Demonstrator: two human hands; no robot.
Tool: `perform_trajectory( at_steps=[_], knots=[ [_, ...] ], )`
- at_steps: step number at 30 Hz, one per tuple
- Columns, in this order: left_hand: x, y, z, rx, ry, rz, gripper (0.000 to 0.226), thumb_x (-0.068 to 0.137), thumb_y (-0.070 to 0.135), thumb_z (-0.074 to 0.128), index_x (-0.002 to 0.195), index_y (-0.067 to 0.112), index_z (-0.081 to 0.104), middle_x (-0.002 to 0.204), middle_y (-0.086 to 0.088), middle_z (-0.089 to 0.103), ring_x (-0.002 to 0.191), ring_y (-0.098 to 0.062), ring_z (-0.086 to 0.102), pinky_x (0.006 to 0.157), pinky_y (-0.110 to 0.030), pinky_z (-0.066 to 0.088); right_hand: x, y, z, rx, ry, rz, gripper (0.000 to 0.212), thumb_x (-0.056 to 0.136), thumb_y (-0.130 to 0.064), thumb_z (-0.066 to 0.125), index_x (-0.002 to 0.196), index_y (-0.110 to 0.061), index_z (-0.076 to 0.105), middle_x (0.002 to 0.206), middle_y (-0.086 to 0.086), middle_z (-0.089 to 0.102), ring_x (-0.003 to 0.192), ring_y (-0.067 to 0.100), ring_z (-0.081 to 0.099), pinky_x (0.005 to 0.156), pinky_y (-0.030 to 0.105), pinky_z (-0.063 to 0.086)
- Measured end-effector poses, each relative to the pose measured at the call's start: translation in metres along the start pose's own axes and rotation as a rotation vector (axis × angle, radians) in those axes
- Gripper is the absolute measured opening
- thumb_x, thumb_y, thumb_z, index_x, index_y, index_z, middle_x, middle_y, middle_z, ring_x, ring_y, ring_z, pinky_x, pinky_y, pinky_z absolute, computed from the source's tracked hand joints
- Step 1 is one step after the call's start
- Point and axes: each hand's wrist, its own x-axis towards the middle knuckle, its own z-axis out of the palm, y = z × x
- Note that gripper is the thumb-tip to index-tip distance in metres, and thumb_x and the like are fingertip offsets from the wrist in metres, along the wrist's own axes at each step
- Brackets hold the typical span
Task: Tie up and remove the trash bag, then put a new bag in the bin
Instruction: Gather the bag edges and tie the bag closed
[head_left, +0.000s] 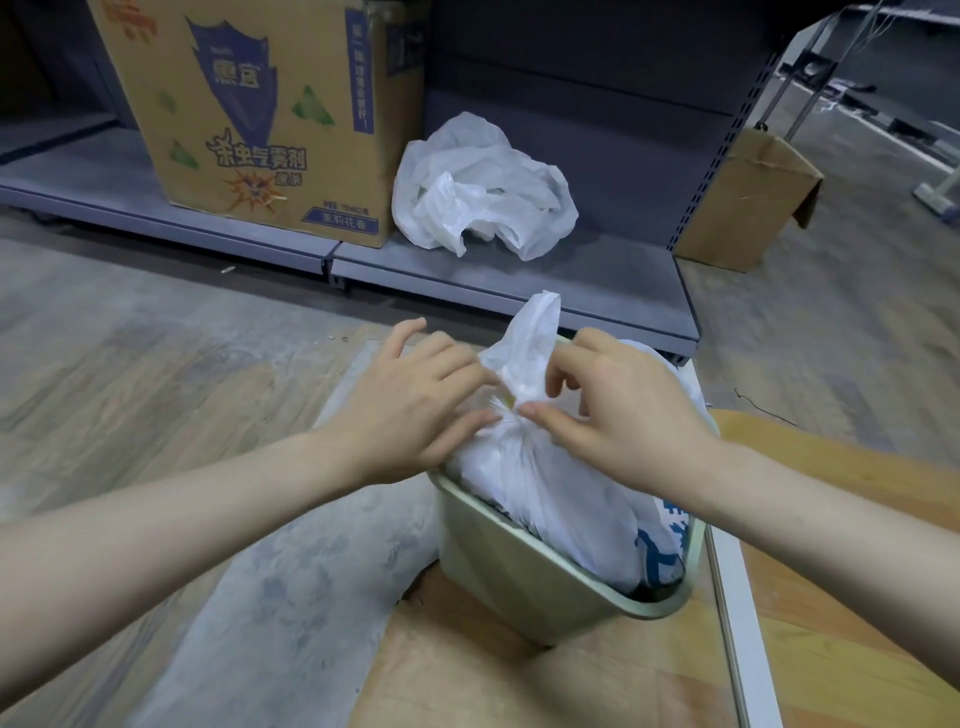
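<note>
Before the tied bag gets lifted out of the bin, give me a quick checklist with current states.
1. Neck of trash bag gathered: ok.
2. Knot finished: cannot tell, fingers cover it.
3. Left hand and right hand both pinch the neck: ok.
4. Bag still sitting in bin: ok.
5. Bag free of the rim: cannot tell.
6. New bag ready on the shelf: ok.

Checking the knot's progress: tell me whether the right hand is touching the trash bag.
Touching. The head view shows the right hand pinching the gathered neck of the trash bag with thumb and fingertips.
</note>
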Motion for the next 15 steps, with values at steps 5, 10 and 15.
perform_trajectory(
  at_steps=[5,10,15],
  knots=[
    [0.030,0.008,0.001,-0.151,-0.059,-0.147,0.024,0.080,0.031,0.049,0.096,0.015,0.059,0.085,0.007,0.061,0.076,-0.020,0.056,0.075,-0.027,0.024,-0.018,0.009,0.001,-0.081,-0.135,0.162,0.024,0.091,-0.035,0.044,0.091,-0.016,0.058,0.086,-0.002,0.068,0.082,0.021,0.060,0.068,0.033,0.049],
    [0.040,-0.003,0.005,-0.209,-0.092,0.128,0.022,0.079,0.023,0.048,0.082,0.018,0.069,0.079,0.006,0.063,0.073,-0.011,0.043,0.076,-0.028,0.027,-0.025,0.015,-0.007,0.028,-0.187,0.186,0.024,0.088,-0.041,0.055,0.092,-0.018,0.061,0.086,-0.004,0.067,0.081,0.015,0.060,0.073,0.032,0.050],
    [0.040,-0.006,-0.004,-0.494,-0.130,0.148,0.025,0.083,0.022,0.054,0.088,0.010,0.075,0.079,0.002,0.070,0.068,-0.007,0.054,0.071,-0.026,0.040,-0.039,0.016,-0.005,0.131,-0.188,0.155,0.019,0.086,-0.043,0.060,0.086,-0.025,0.064,0.076,-0.011,0.066,0.072,0.006,0.057,0.068,0.025,0.047]
  ],
)
